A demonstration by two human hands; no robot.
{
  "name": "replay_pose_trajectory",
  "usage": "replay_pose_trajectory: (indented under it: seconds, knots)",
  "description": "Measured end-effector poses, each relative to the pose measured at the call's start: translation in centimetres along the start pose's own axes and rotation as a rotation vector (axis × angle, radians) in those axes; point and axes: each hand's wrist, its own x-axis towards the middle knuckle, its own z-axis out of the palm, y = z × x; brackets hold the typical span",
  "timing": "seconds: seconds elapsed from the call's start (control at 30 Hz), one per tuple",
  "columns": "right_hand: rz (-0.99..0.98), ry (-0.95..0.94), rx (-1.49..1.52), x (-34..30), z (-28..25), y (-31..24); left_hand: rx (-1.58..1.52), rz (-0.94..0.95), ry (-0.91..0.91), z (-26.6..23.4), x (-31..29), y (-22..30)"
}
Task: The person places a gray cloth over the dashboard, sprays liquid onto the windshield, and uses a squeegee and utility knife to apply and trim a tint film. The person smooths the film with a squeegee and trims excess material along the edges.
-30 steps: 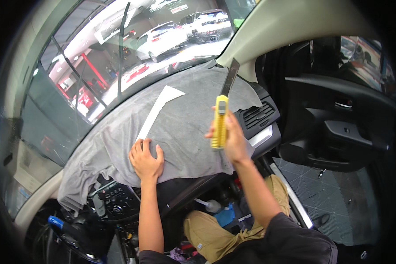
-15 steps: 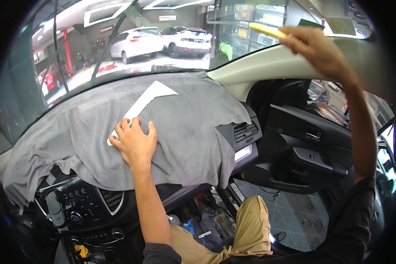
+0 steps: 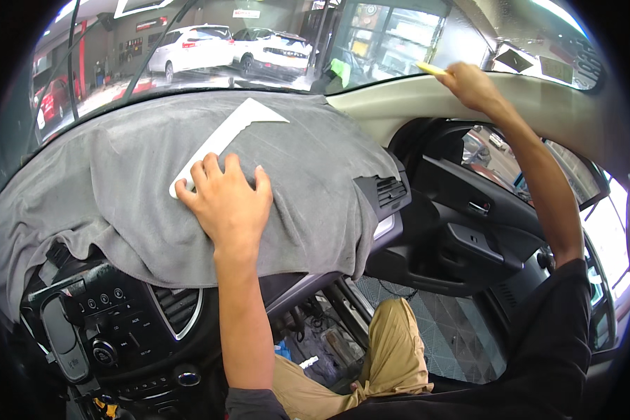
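Observation:
My left hand [image 3: 231, 199] lies palm down on the grey cloth [image 3: 136, 168] that covers the dashboard. Its fingers are spread, and several fingertips touch or lie close beside the lower part of a white, flat, angled tool [image 3: 225, 134]. The tool's wider, pointed end lies farther forward on the cloth. Raised at the upper right, my right hand [image 3: 474, 85] is closed around a yellow tool [image 3: 430, 68]. Only a short tapered piece of it sticks out toward the windshield glass; the rest is hidden in the fingers.
The light windshield pillar [image 3: 374, 99] runs below my right hand. An air vent [image 3: 390, 190] and the black door panel [image 3: 462, 231] are on the right. The centre console [image 3: 115, 322], with a phone-like device holder [image 3: 64, 336], is at lower left. Parked cars show beyond the glass.
My view has shifted, so the dashboard appears higher. My right hand now appears lower and farther left, with less of the yellow tool showing. My left hand stays beside the white tool.

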Motion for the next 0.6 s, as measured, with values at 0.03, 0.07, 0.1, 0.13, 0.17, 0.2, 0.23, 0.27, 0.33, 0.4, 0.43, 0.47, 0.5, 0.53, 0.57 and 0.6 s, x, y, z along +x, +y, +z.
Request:
replay_pose_trajectory:
  seconds: [0.03, 0.07, 0.1, 0.13, 0.17, 0.2, 0.23, 0.27, 0.33, 0.4, 0.43, 0.47, 0.5, 0.53, 0.57, 0.6]
  knots:
    - [0.010, -0.014, -0.025, 0.0, 0.4, 0.2, -0.008, 0.012, -0.008, 0.4, -0.3, 0.4]
    - [0.006, -0.011, -0.033, 0.1, -0.6, -1.8, 0.007, 0.016, -0.003, 0.5, -0.3, 0.4]
    - [-0.065, 0.023, 0.131, 0.4, -2.5, -3.2, 0.022, 0.019, 0.002, 0.7, -0.3, 0.3]
    - [-0.146, 0.064, 0.315, 0.1, -6.7, -7.7, 0.035, 0.012, 0.005, 0.5, -0.1, -0.4]
    - [-0.177, 0.188, 0.479, -0.3, -9.0, -10.5, 0.032, -0.004, 0.021, 0.4, 0.3, -1.0]
    - [-0.172, 0.170, 0.382, 0.4, -6.8, -9.6, 0.013, -0.001, 0.015, 0.2, 0.1, -1.0]
    - [-0.156, 0.148, 0.269, 1.6, -2.5, -7.0, -0.010, 0.011, 0.021, 0.3, -0.1, -0.5]
    - [-0.146, 0.126, 0.158, 2.4, 1.9, -4.2, -0.031, 0.019, 0.027, 0.5, 0.0, 0.1]
    - [-0.101, 0.119, 0.136, 2.0, 5.1, -2.6, -0.032, 0.032, 0.025, 0.6, -0.4, 0.3]
    - [-0.264, 0.238, 0.249, 2.6, 0.0, -8.0, -0.002, 0.013, 0.044, 0.6, -0.1, 0.0]
    - [-0.240, 0.246, 0.516, 2.4, -4.1, -11.2, -0.013, 0.002, 0.048, 0.6, 0.1, -0.2]
    - [-0.185, 0.228, 0.548, 2.0, -5.3, -12.9, -0.020, -0.009, 0.048, 0.6, 0.0, -0.6]
    - [-0.124, 0.205, 0.571, 1.6, -6.5, -14.3, -0.033, -0.008, 0.042, 0.6, -0.1, -1.0]
    - [-0.280, 0.269, 0.501, 2.6, -2.4, -11.1, -0.036, 0.001, 0.047, 0.4, 0.1, -1.0]
    - [-0.225, 0.253, 0.355, 2.8, 2.6, -7.3, -0.054, 0.014, 0.042, 0.4, 0.0, -0.5]
    - [-0.172, 0.228, 0.200, 2.7, 7.3, -3.1, -0.082, 0.029, 0.031, 0.5, -0.3, 0.4]
